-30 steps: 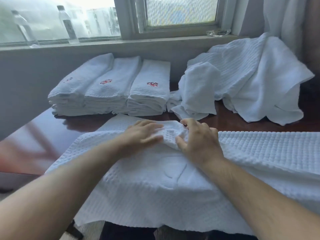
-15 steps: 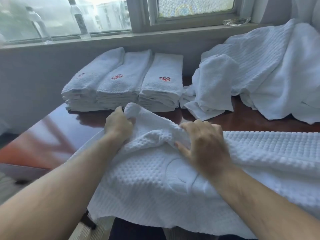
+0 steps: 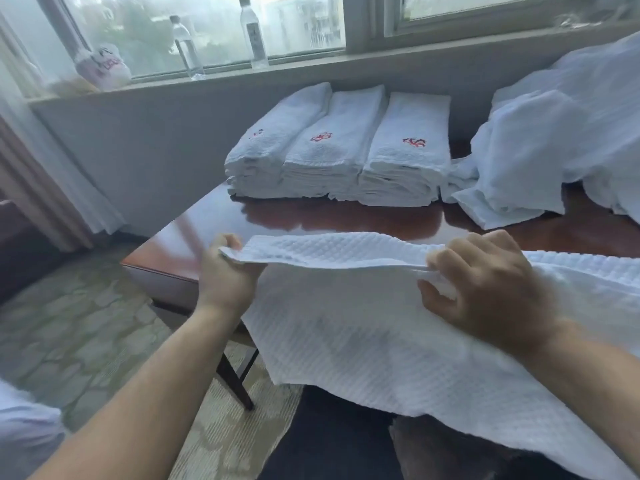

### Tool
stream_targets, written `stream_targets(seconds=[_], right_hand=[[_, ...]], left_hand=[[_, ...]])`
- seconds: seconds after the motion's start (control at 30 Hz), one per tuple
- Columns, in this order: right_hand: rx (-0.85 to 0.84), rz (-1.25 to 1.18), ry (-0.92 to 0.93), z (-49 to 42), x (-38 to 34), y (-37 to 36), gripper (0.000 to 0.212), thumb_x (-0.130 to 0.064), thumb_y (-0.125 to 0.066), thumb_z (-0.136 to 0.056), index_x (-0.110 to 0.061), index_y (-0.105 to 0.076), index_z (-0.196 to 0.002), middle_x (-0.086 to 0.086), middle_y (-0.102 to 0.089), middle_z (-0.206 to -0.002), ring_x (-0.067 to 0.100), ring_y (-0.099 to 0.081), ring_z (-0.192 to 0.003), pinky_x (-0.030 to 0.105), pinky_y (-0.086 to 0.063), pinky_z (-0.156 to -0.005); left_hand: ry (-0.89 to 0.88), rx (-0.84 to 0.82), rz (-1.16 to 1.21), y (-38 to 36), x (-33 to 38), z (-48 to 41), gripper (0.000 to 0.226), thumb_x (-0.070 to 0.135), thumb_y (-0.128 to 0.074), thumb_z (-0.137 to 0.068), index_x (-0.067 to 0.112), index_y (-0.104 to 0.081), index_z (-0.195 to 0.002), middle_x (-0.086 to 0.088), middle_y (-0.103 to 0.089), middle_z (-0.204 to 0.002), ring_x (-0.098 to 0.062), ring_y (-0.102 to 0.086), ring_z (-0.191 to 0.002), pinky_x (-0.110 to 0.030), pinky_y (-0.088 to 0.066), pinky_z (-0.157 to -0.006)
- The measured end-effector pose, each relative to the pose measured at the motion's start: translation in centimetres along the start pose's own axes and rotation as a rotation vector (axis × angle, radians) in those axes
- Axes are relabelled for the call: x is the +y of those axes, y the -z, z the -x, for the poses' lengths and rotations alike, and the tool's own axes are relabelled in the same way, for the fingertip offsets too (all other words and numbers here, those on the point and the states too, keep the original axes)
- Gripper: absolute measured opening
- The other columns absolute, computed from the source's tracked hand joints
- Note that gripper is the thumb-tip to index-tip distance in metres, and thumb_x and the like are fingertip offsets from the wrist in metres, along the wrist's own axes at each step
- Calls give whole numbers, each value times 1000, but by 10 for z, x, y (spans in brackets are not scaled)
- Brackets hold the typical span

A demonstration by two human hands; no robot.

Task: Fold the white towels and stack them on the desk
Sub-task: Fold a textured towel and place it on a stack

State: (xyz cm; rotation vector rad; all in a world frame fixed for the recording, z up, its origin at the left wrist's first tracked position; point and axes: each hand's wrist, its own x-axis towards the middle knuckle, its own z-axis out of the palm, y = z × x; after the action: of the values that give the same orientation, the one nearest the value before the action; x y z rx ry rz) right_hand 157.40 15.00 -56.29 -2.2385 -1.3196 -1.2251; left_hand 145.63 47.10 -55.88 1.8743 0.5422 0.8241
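I have one waffle-weave white towel (image 3: 374, 327) stretched between two hands at the desk's near edge, its lower part hanging off the front toward me. My left hand (image 3: 227, 275) grips the towel's left end just past the desk's near left corner, fingers curled tight around the bunched edge. My right hand (image 3: 485, 285) pinches the same upper edge further right, thumb underneath and fingers curled over the fold; the edge runs taut between them, raised a little above the wood. The desk (image 3: 346, 220) is dark, glossy reddish wood. Along its far edge I count three stacks of folded towels (image 3: 341, 150) side by side and touching, each top towel showing one red embroidered mark. At the far right corner lies one loose heap of unfolded white towels (image 3: 561, 133), touching the rightmost stack. On the windowsill (image 3: 207, 83) behind stand two clear plastic bottles (image 3: 254, 32) and one pale bag (image 3: 105, 65) at the left.
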Motion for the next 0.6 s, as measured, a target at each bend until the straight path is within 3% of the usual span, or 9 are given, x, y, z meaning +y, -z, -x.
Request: stream_targets(seconds=[0.07, 0.13, 0.2, 0.27, 0.33, 0.4, 0.47, 0.5, 0.6], right_hand=[[-59, -43, 11, 0, -2, 2, 20, -27, -68, -85, -9, -62, -77, 5, -55, -66, 31, -56, -57, 42, -46, -59], [-182, -79, -9, -4, -6, 4, 21, -22, -73, -84, -9, -61, -75, 6, -55, -63, 33, -57, -56, 39, -44, -53], [-379, -72, -59, -9, -9, 5, 20, -27, -73, -86, -14, -60, -80, 3, -59, -70, 33, -61, -65, 36, -39, -57], [-525, -74, -102, -15, -13, 7, 17, -40, -59, -93, -24, -58, -89, -5, -61, -85, 25, -63, -83, 34, -35, -64], [-604, -131, -124, -20, -15, 11, 17, -47, -52, -93, -33, -58, -99, -11, -61, -97, 18, -62, -94, 33, -39, -70], [-671, -178, -110, -28, -17, 16, 19, -49, -52, -93, -39, -61, -106, -13, -63, -100, 15, -61, -99, 32, -44, -76], [-617, -226, -40, -32, -17, 20, 11, -41, -60, -92, -34, -66, -97, -10, -66, -89, 19, -64, -86, 32, -45, -67], [-534, -245, -1, -32, -16, 21, 5, -33, -68, -88, -27, -68, -89, -8, -67, -79, 22, -64, -74, 31, -42, -59], [-385, -330, -3, -29, -11, 26, 14, -16, -80, -79, -16, -66, -77, -6, -60, -60, 22, -49, -50, 29, -37, -50]], left_hand=[[105, -134, 136, 9, -9, 10, 28, 20, -76, -68, 23, -49, -78, 7, -69, -80, -4, -62, -70, -17, -48, -59], [183, -253, 177, 15, -15, 15, 23, 7, -77, -74, 22, -60, -81, 7, -76, -98, -10, -71, -92, -23, -55, -72], [269, -304, 335, 20, -14, 12, 26, -4, -69, -79, 18, -65, -93, -3, -74, -114, -22, -70, -107, -32, -57, -80], [425, -264, 653, 24, -9, 4, 37, -4, -54, -78, 8, -59, -113, -16, -71, -120, -31, -72, -102, -39, -60, -78], [570, -149, 812, 27, -4, -6, 28, 5, -46, -87, 4, -52, -114, -21, -62, -119, -34, -73, -86, -43, -62, -69], [657, -59, 641, 23, 2, -17, 18, 22, -50, -98, 7, -51, -108, -17, -62, -101, -30, -72, -67, -41, -61, -58], [673, -64, 314, 17, 8, -28, 29, 28, -59, -96, 4, -56, -110, -12, -70, -75, -24, -69, -52, -34, -57, -48], [656, -94, 136, 13, 8, -33, 36, 31, -65, -93, 2, -59, -113, -9, -71, -71, -21, -67, -49, -29, -53, -46], [571, -156, -263, 9, 7, -42, 67, 48, -74, -82, -1, -54, -124, -11, -65, -93, -20, -62, -56, -23, -43, -44]])
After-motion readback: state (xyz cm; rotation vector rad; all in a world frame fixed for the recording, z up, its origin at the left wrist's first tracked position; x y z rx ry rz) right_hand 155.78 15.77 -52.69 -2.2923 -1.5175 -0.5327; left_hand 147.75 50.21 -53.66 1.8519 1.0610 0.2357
